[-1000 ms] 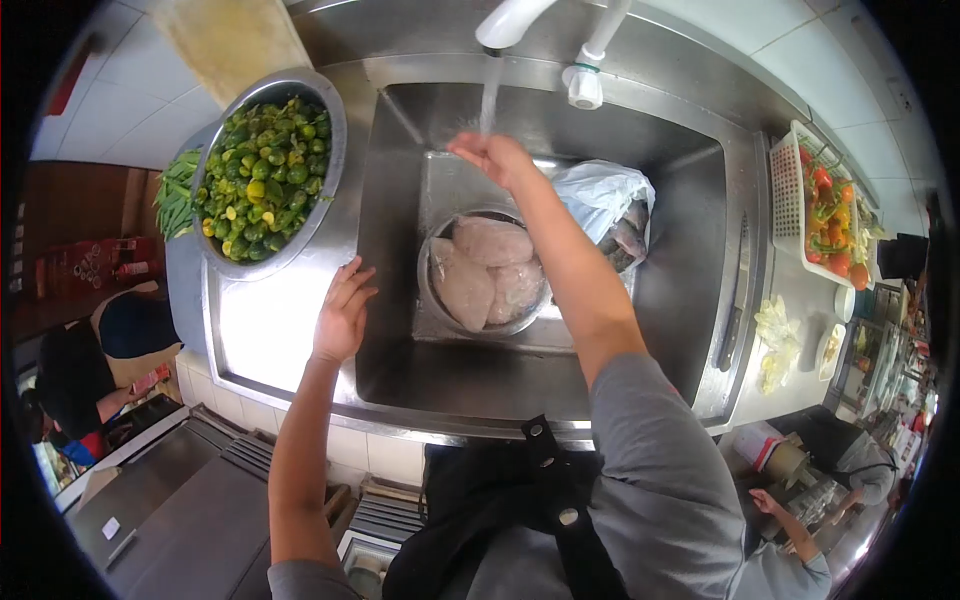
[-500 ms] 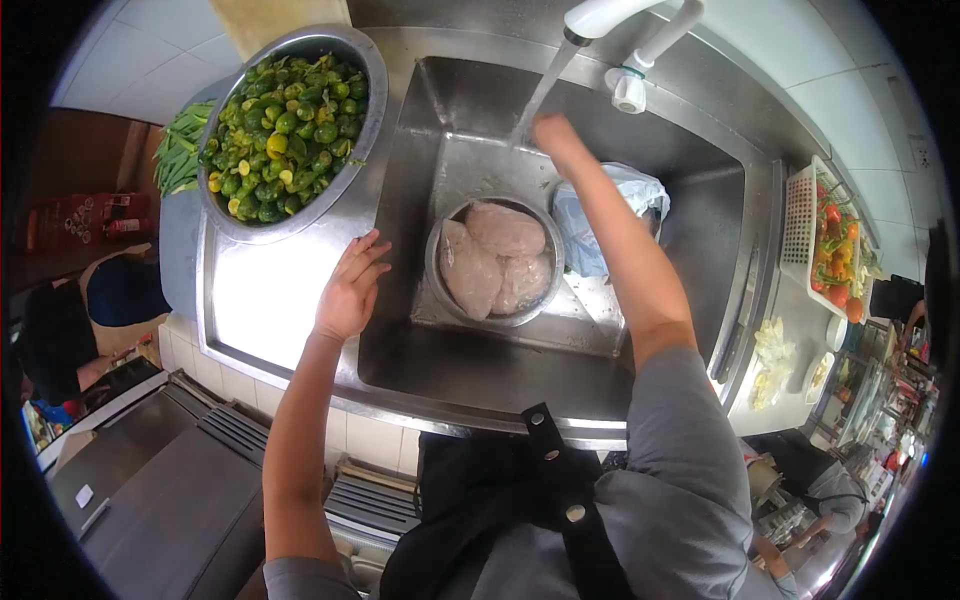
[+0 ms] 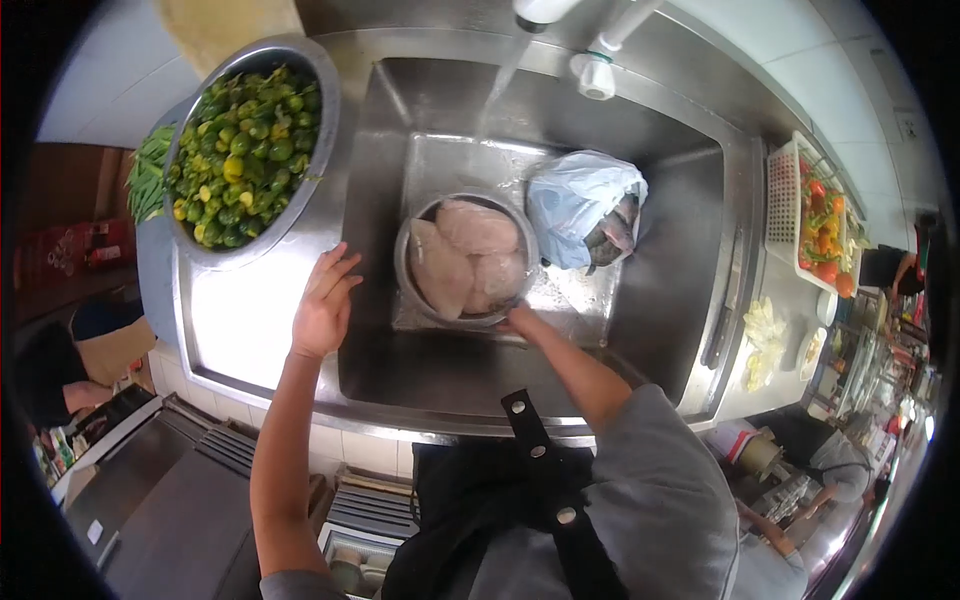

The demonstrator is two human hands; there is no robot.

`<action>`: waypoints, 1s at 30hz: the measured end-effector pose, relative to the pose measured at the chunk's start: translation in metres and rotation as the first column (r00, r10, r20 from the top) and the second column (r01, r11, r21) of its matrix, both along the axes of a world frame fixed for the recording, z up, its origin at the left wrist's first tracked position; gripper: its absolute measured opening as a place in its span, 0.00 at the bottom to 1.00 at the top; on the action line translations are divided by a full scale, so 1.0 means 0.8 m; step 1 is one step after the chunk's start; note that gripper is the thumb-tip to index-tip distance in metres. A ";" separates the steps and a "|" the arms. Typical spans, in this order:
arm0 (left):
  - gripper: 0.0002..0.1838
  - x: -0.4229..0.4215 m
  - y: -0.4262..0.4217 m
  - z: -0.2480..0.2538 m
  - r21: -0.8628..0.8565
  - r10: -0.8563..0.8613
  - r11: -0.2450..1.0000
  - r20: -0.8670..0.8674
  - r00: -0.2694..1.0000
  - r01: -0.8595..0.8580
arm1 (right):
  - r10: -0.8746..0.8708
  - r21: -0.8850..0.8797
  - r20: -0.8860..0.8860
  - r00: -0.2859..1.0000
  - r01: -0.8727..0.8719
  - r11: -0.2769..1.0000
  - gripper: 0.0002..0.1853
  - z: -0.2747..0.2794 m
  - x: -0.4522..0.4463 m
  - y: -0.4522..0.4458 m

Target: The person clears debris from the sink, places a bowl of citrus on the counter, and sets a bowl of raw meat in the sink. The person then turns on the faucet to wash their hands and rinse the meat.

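A round metal bowl (image 3: 403, 275) holding pale raw chicken breasts (image 3: 478, 228) stands in the steel sink (image 3: 660, 290). At its lower right rim is my right hand (image 3: 517, 318), which grips the edge; the fingertips are partly hidden. My left hand (image 3: 325, 310) hovers by the sink's left edge, holding nothing, with its fingers stretched out. Right of the bowl lies a pale blue plastic bag (image 3: 570, 205), and dark fish-like pieces (image 3: 615, 235) show at its opening. Water (image 3: 500, 85) runs from the white faucet (image 3: 545, 10) into the sink behind the bowl.
A large metal basin (image 3: 327, 130) of cut green citrus stands on the left counter beside green leafy stalks (image 3: 152, 172). To the right are a white basket (image 3: 783, 205) of tomatoes and peppers, pale peelings (image 3: 765, 340) and a knife (image 3: 718, 335). Other people work at both sides.
My right hand has come back from the water stream to the bowl's near right rim. My left hand stays open beside the sink. The whole view has shifted slightly.
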State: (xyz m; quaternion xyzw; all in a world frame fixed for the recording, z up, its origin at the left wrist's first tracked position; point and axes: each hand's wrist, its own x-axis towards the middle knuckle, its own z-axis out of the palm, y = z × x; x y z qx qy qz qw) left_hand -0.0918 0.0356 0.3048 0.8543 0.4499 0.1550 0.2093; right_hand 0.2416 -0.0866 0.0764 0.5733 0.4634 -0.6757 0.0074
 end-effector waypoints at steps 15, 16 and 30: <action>0.15 0.008 0.001 -0.003 -0.007 0.012 1.000 -0.030 0.999 -0.012 | -0.955 0.298 0.282 -0.092 0.954 -0.004 0.33 -0.203 0.065 0.045; 0.15 0.008 0.001 -0.002 -0.022 0.018 1.000 -0.017 1.000 -0.019 | -0.949 0.378 0.298 -0.105 0.926 0.016 0.32 -0.257 0.068 0.044; 0.15 0.006 -0.001 -0.005 0.001 0.010 1.000 -0.041 0.999 -0.010 | -0.725 0.467 0.247 0.643 0.576 0.670 0.21 -0.097 0.057 -0.012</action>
